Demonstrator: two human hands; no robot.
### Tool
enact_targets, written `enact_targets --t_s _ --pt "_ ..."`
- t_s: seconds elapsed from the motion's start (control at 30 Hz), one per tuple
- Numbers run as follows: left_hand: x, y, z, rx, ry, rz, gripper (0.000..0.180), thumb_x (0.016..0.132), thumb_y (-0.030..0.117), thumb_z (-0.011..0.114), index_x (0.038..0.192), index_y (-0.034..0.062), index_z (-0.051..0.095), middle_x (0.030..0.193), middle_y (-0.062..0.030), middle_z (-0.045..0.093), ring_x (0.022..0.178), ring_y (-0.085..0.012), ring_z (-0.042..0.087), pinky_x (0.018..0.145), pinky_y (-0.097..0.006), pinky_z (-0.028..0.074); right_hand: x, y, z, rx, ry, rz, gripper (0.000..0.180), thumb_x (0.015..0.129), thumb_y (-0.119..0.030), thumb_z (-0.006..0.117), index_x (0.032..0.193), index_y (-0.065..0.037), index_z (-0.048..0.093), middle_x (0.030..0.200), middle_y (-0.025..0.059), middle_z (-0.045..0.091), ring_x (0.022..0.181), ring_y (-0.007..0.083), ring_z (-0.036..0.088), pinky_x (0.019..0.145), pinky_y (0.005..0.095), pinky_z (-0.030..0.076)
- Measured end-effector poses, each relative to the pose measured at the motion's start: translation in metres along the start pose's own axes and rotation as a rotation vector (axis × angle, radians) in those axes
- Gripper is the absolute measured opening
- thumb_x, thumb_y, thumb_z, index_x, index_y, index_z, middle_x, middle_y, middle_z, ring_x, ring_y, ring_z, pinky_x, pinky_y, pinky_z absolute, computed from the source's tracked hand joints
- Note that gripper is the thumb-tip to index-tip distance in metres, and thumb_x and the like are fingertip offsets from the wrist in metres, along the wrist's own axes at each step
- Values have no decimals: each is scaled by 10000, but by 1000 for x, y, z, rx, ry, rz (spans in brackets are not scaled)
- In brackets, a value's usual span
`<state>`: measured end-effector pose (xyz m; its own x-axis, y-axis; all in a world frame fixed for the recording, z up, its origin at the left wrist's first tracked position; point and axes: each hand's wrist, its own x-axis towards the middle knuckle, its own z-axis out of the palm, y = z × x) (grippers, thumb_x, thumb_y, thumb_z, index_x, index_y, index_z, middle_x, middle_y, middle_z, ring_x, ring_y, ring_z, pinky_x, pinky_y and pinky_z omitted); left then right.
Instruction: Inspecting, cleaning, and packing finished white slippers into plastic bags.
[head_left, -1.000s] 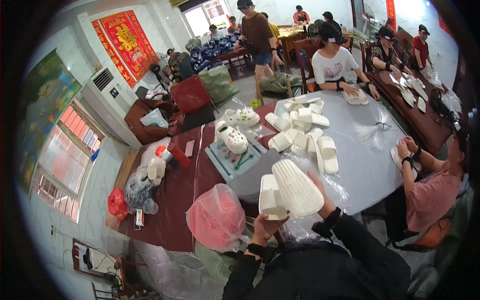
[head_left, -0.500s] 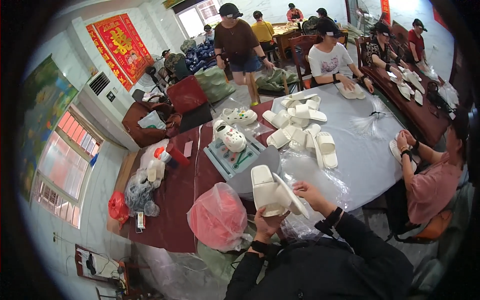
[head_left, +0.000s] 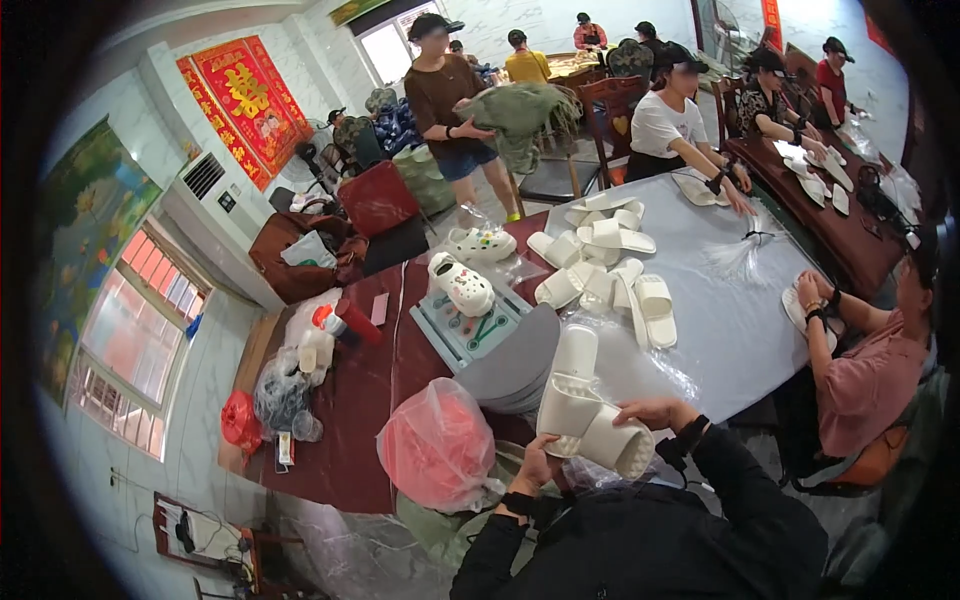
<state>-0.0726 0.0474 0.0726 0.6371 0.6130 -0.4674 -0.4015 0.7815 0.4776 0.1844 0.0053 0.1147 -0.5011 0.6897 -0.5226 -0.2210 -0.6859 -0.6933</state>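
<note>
A pair of cream slide slippers is between my hands at the table's near edge. My left hand (head_left: 536,464) grips the lower end of the upright slipper (head_left: 570,372). My right hand (head_left: 652,412) is closed on the other slipper (head_left: 617,442), which tilts down to the right. The two slippers touch; some of my left fingers are hidden behind them. Beyond them, several similar cream slippers (head_left: 655,308) lie heaped on the pale grey tabletop. Clear plastic film (head_left: 600,335) lies beneath and behind the pair.
To the left are a plastic-wrapped pink bundle (head_left: 438,440), stacked grey sheets (head_left: 510,365) and a white clog (head_left: 462,284) on a grey-green board (head_left: 470,335). White plastic strands (head_left: 740,258) lie farther right. People sit at the table's right side; another stands beyond with a green sack (head_left: 520,115).
My hands have shifted right and lower with the slippers. The second slipper has turned outward, and my right hand is now on it. The standing person has lifted a green sack.
</note>
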Motion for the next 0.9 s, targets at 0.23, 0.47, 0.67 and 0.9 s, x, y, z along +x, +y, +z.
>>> enact_targets --t_s 0.23,0.47,0.67,0.9 --pt "22 -15 11 105 -6 -54 249 818 120 434 1020 -4 509 1003 -99 541 941 -222 528 813 -346 422 4 29 -29 134 185 -82 357 712 -129 564 1046 -38 475 939 80 525 849 161 529 724 288 462" --pt "46 -30 22 84 19 -63 307 846 149 414 1109 -5 456 1079 -116 523 973 -248 524 842 -383 421 -15 17 -16 -341 540 -181 426 747 -356 604 1003 -24 534 884 66 545 784 158 519 684 294 432" --pt "80 -22 35 -10 16 -10 386 828 47 334 1181 -106 299 1118 -256 445 999 -395 493 856 -509 434 -15 14 -46 -26 847 -301 511 736 -321 603 1064 35 441 925 151 537 776 227 549 637 340 453" --pt "99 -36 29 104 38 -74 356 809 27 390 1138 -99 343 1062 -235 476 937 -365 528 817 -487 466 -6 30 -87 173 832 -379 521 754 -286 571 1105 48 380 986 156 508 891 234 519 754 333 434"
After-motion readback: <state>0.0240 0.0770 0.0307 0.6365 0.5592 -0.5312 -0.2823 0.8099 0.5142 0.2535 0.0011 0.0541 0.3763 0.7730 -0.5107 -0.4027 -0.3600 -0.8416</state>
